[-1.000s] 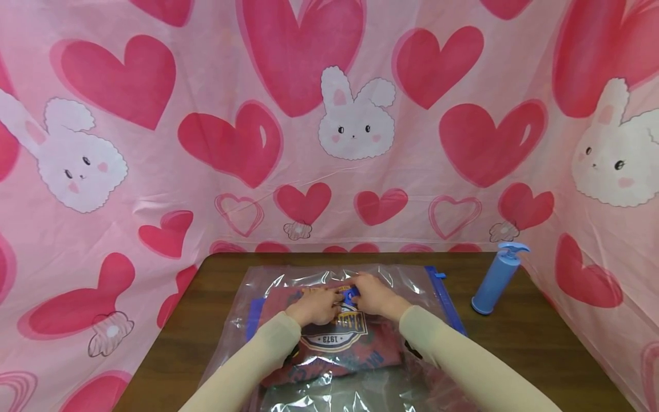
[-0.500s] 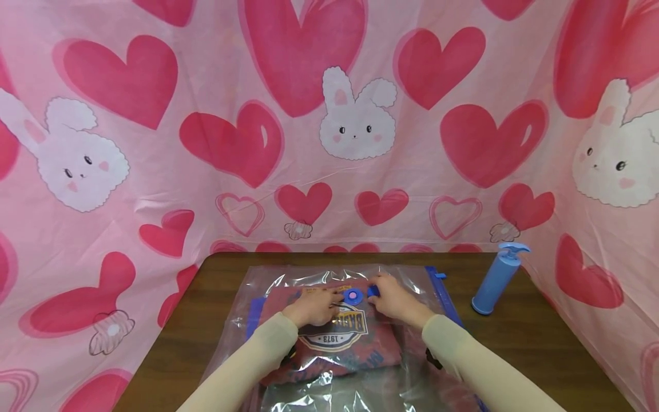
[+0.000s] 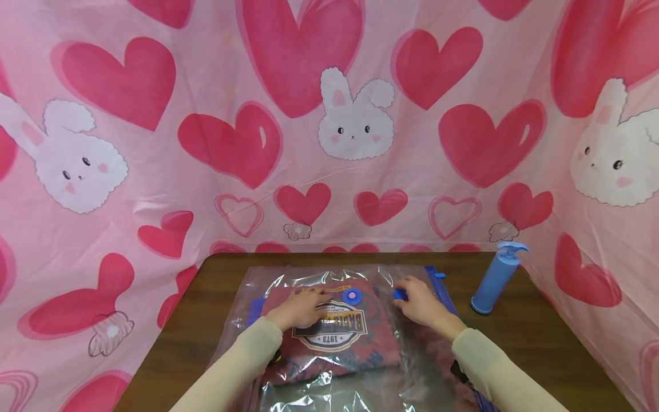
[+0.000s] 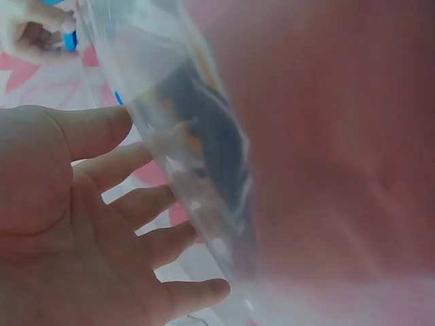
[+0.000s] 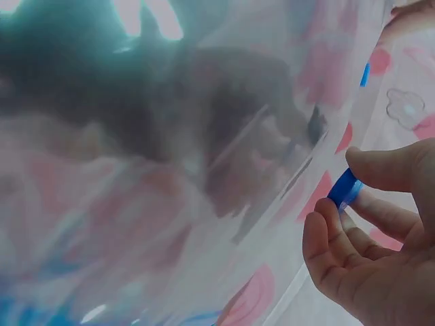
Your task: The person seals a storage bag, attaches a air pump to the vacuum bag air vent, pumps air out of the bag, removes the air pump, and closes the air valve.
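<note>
A clear plastic vacuum storage bag point(image 3: 329, 395) lies flat, with a folded dark red printed garment point(image 3: 383, 343) inside it. On the bag's top face sits a round blue valve point(image 3: 352, 296) with a pink centre, uncovered. My left hand point(image 3: 298, 309) rests on the bag left of the valve; its fingers point(image 4: 146, 204) are spread and touch the plastic. To the right of the garment, my right hand point(image 3: 424, 303) pinches a small blue valve cap point(image 5: 344, 189) between thumb and fingers, close over the bag.
A blue hand pump point(image 3: 495, 283) stands on the brown wooden table point(image 3: 546, 349), right of the bag. A blue zip edge with a slider point(image 3: 440, 276) runs down the bag's right side. Pink heart-and-rabbit cloth point(image 3: 319, 206) hangs behind and at both sides.
My right hand has moved right, away from the valve, taking the blue cap with it and exposing the pink centre. My left hand has slid slightly left.
</note>
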{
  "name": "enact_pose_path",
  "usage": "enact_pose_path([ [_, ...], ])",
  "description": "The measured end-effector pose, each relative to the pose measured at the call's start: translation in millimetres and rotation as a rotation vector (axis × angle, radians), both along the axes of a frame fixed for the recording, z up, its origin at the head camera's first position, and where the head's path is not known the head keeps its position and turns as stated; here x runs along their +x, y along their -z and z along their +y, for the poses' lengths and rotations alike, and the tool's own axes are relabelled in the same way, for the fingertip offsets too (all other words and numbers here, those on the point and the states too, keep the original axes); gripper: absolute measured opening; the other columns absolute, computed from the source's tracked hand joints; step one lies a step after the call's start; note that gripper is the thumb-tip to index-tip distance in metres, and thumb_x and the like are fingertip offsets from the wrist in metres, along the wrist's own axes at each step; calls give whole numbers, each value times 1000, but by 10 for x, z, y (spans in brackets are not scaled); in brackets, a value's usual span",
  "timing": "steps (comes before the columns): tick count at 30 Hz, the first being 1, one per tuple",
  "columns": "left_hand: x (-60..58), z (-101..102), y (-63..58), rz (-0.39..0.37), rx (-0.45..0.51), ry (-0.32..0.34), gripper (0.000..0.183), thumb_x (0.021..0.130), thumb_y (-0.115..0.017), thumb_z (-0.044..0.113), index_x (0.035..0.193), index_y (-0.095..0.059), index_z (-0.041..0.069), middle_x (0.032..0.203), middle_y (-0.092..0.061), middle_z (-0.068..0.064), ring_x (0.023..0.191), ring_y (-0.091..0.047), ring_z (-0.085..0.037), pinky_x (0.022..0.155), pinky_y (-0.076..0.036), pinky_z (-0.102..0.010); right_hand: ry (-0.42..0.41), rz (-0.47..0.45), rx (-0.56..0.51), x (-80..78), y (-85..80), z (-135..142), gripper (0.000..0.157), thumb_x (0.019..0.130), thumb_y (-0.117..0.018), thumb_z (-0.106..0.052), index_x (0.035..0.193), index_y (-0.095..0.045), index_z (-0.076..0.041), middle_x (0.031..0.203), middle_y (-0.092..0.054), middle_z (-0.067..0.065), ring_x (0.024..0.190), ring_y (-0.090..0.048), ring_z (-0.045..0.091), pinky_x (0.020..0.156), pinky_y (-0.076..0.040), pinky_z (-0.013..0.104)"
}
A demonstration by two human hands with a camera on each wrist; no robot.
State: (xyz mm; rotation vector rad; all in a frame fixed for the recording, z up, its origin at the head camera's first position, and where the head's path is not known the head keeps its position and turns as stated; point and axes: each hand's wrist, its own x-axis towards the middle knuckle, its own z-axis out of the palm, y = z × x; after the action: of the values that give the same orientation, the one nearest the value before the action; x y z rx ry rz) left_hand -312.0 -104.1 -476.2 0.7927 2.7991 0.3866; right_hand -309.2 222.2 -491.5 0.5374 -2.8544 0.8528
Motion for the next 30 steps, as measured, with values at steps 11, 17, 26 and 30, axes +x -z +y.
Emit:
enact_pose_path([
  [11, 102, -348, -7, -13, 100, -32, 49, 103, -66, 25, 149, -60, 7, 157, -48, -21, 147, -37, -50, 112, -23, -79, 16, 49, -10, 168, -32, 435, 26, 87, -84, -6, 108, -74, 5, 91, -62, 8, 75, -57, 18, 64, -54, 38],
  [17, 216, -594, -33, 9, 137, -89, 49, 103, -68, 24, 148, -61, 5, 159, -45, -24, 148, -36, -51, 110, -20, -82, 68, 35, 3, 301, -21, 696, 31, 90, -83, -10, 114, -72, 6, 98, -66, 13, 83, -65, 26, 71, -60, 48],
  [26, 393, -878, -24, -15, 175, -148, 51, 103, -68, 26, 150, -59, 8, 161, -43, -24, 151, -28, -52, 110, -16, -84, 117, 60, 52, 518, 76, 1008, 29, 90, -84, -13, 111, -73, 6, 93, -67, 8, 78, -58, 21, 67, -52, 43],
  [30, 442, -951, -11, -12, 197, -161, 52, 103, -69, 27, 148, -60, 5, 160, -42, -28, 150, -27, -54, 109, -15, -85, 163, 59, 59, 584, 105, 1123, 27, 89, -84, -11, 109, -73, 5, 96, -70, 13, 87, -65, 32, 77, -56, 55],
])
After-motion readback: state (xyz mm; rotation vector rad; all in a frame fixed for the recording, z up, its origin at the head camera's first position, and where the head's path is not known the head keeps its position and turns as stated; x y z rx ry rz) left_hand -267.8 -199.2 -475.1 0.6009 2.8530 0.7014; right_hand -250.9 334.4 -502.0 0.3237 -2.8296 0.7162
